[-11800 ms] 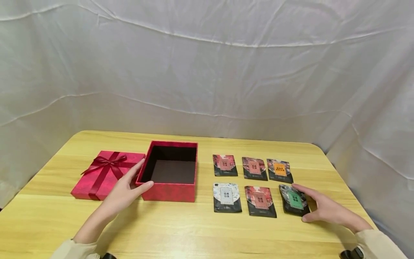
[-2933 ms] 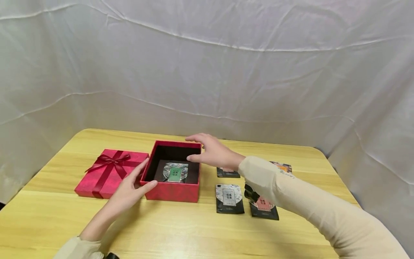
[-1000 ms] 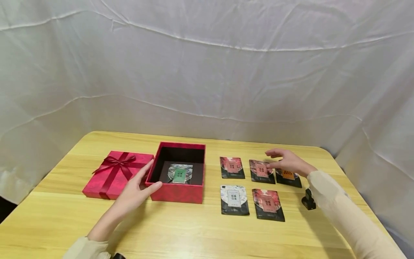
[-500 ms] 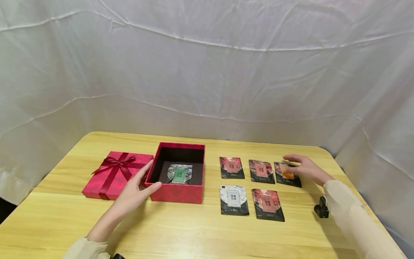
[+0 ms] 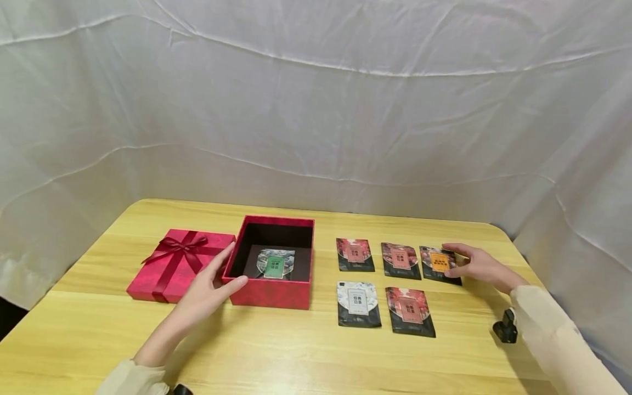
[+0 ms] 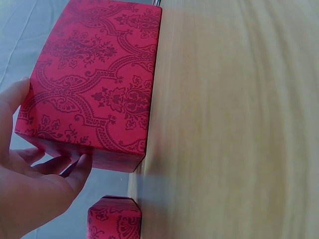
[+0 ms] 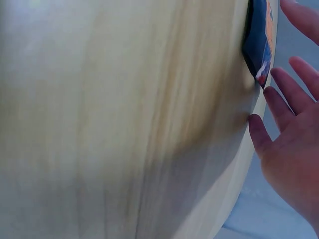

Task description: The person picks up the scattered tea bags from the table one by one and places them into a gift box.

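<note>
In the head view, my left hand [image 5: 199,296] holds the near left corner of the open red gift box [image 5: 270,295], thumb at the front rim and fingers against the left side. The left wrist view shows this hand [image 6: 42,184] on the box's patterned wall [image 6: 94,79]. A green-labelled tea packet [image 5: 275,265] lies inside the box. At the right, my right hand [image 5: 481,267] is over the orange-labelled tea packet [image 5: 434,274], its thumb on the packet and fingers by its right edge. In the right wrist view its fingers [image 7: 284,104] are spread near the packet's edge [image 7: 259,45].
Left of the box lies its red lid [image 5: 180,266] with a ribbon bow. Red-labelled tea packets [image 5: 355,255] [image 5: 401,260] [image 5: 411,311] and a white-labelled one [image 5: 358,304] lie flat on the wooden table [image 5: 296,351]. Pale cloth [image 5: 316,109] hangs behind.
The green-labelled tea packet went from the table into the box. My right hand then moved back right, to the orange-labelled packet. My left hand stays at the box.
</note>
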`<state>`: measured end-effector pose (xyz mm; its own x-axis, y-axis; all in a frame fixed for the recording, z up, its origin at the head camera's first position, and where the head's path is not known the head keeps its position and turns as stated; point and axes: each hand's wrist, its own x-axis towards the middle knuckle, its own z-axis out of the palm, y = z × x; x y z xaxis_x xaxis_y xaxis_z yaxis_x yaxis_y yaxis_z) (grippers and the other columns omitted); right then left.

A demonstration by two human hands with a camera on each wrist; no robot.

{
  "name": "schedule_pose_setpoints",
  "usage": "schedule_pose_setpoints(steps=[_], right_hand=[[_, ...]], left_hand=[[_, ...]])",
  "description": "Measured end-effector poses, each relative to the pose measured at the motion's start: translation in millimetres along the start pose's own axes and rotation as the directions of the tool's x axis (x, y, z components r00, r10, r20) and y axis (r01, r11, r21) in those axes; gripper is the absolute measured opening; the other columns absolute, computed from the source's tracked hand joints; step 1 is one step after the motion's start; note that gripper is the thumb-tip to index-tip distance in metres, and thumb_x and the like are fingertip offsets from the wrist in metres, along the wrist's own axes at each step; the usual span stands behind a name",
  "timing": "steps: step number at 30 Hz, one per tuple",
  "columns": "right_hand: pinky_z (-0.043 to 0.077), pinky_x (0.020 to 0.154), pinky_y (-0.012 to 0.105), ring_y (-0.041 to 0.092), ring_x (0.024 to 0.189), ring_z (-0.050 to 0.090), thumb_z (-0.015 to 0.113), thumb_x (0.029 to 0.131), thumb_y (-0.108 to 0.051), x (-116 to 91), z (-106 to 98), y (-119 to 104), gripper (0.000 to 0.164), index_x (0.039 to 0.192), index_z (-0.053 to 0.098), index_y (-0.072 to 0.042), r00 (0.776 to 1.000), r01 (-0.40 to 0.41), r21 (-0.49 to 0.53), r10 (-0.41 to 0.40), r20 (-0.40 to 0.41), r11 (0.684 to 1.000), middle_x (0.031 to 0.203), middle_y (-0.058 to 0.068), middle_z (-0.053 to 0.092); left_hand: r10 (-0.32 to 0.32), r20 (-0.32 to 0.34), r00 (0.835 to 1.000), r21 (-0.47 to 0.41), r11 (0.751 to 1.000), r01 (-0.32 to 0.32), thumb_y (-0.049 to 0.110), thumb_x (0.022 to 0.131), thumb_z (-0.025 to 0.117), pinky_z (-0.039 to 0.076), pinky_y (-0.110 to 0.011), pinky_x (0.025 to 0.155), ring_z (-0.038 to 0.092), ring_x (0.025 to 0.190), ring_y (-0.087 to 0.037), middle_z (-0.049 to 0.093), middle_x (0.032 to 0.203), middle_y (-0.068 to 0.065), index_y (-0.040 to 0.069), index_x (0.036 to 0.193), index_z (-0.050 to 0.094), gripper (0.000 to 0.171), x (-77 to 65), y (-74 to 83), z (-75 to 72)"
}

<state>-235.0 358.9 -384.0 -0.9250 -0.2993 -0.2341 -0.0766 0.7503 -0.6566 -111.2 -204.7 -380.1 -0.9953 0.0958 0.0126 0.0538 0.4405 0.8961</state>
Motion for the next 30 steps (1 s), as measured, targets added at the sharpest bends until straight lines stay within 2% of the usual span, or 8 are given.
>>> schedule_pose_setpoints(steps=[3,8,15,23,30], right_hand=[[0.027,0.099,0.069,0.055,0.129,0.027,0.078,0.081,-0.022,-1,2,0,0.086,0.147,0.03,0.006,1.0,0.003,0.0,-0.003,0.008,1.0,0.146,0.036,0.027],[0.025,0.098,0.071,0.058,0.128,0.023,0.08,0.08,-0.021,-1,4,0,0.091,0.148,0.026,0.007,1.0,-0.014,-0.017,0.015,0.025,1.0,0.146,0.038,0.022],[0.028,0.098,0.068,0.056,0.125,0.031,0.084,0.074,-0.022,-2,10,-1,0.101,0.148,0.023,0.009,0.999,0.018,-0.057,-0.016,0.035,0.998,0.143,0.041,0.024],[0.032,0.097,0.066,0.054,0.124,0.034,0.084,0.073,-0.02,-3,13,1,0.095,0.144,0.029,0.012,0.998,0.056,-0.086,-0.056,0.007,0.995,0.142,0.039,0.029],[0.038,0.094,0.061,0.05,0.118,0.041,0.084,0.073,-0.02,-3,14,1,0.095,0.142,0.03,0.014,0.997,0.069,-0.125,-0.071,-0.013,0.99,0.137,0.039,0.034]], left_hand=[[0.001,-0.004,1.0,0.017,1.0,-0.001,0.032,0.093,0.065,0.03,-0.06,0.105,0.023,0.139,-0.042,0.025,0.154,-0.019,0.014,0.155,0.021,0.078,0.0,-0.1,-0.3],[-0.01,0.0,1.0,0.0,1.0,0.01,0.032,0.093,0.065,0.033,-0.057,0.104,0.029,0.136,-0.041,0.027,0.153,-0.019,0.015,0.156,0.02,0.079,-0.5,-0.5,0.4],[-0.001,0.003,1.0,-0.005,1.0,0.001,0.033,0.093,0.065,0.033,-0.058,0.104,0.029,0.136,-0.041,0.028,0.153,-0.019,0.015,0.156,0.019,0.079,-0.3,0.3,-0.5],[-0.002,-0.003,1.0,-0.009,1.0,0.002,0.034,0.092,0.066,0.04,-0.053,0.1,0.04,0.13,-0.04,0.033,0.15,-0.02,0.015,0.155,0.021,0.08,0.1,-0.9,0.2],[-0.004,-0.002,1.0,-0.014,1.0,0.004,0.034,0.092,0.066,0.04,-0.053,0.1,0.04,0.13,-0.04,0.033,0.15,-0.02,0.015,0.155,0.021,0.08,0.3,-1.2,0.0]])
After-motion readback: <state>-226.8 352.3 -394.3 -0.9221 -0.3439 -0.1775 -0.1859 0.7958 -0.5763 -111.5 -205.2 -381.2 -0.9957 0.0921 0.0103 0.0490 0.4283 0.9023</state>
